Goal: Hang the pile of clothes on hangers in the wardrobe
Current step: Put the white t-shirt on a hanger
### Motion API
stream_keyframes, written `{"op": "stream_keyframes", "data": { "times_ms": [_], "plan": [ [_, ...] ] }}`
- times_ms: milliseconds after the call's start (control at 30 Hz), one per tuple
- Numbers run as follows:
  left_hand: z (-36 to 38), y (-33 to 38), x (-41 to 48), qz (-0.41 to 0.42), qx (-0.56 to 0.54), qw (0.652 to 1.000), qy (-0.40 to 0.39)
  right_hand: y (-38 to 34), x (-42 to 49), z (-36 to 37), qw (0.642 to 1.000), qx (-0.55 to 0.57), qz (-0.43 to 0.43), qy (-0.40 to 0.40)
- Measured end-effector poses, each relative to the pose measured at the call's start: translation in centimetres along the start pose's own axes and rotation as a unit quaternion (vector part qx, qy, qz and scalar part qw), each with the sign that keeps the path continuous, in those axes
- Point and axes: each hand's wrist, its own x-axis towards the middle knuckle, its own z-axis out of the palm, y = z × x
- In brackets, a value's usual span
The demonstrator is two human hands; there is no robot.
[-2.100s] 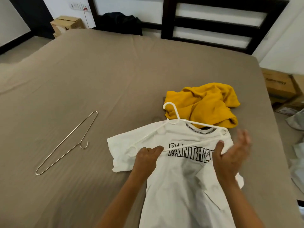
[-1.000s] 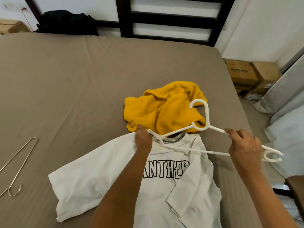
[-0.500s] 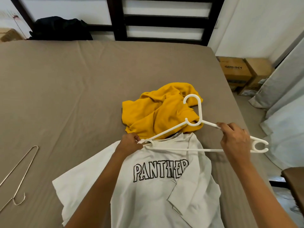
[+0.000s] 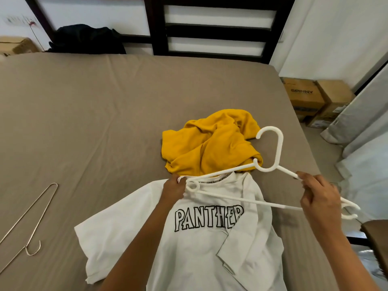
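Note:
A white T-shirt (image 4: pixel 205 244) printed PANTHER lies face up on the bed, its right sleeve folded inward. My left hand (image 4: pixel 174 189) grips the shirt's collar at its left side, beside the left end of a white plastic hanger (image 4: pixel 270 164). My right hand (image 4: pixel 319 198) grips the hanger's right arm, holding it just above the collar, hook pointing away. A crumpled yellow garment (image 4: pixel 210 143) lies just beyond the shirt. A bare metal wire hanger (image 4: pixel 31 219) rests on the bed at the far left.
The brown bed sheet (image 4: pixel 94 114) spreads wide to the left and back. A dark headboard (image 4: pixel 210 28) and a black garment (image 4: pixel 86 38) stand at the far end. Cardboard boxes (image 4: pixel 310 97) and grey curtains (image 4: pixel 361 114) line the right side.
The white hanger has been pulled out of the shirt to the right by my right hand. My left hand moved up to the collar. The view has shifted right.

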Motion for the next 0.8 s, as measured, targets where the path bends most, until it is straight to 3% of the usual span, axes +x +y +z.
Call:
{"op": "stream_keyframes", "data": {
  "times_ms": [133, 433, 600, 800],
  "plan": [
    [0.4, 0.1, -0.8, 0.009, -0.045, 0.999, 0.029, -0.3, 0.2, 0.6, 1.0, -0.02, 0.005, 0.015],
    [0.2, 0.8, -0.2, -0.039, -0.13, 0.991, 0.01, 0.4, -1.2, 3.3, 0.998, -0.036, -0.041, 0.021],
    [1.1, 0.5, -0.2, 0.013, -0.095, 0.995, 0.039, 0.5, -2.3, 3.6, 0.997, -0.031, -0.069, 0.008],
    [2.0, 1.8, -1.6, 0.114, -0.057, 0.991, -0.036, -2.0, -3.0, 6.6, 0.996, 0.017, -0.078, -0.046]
  ]
}}
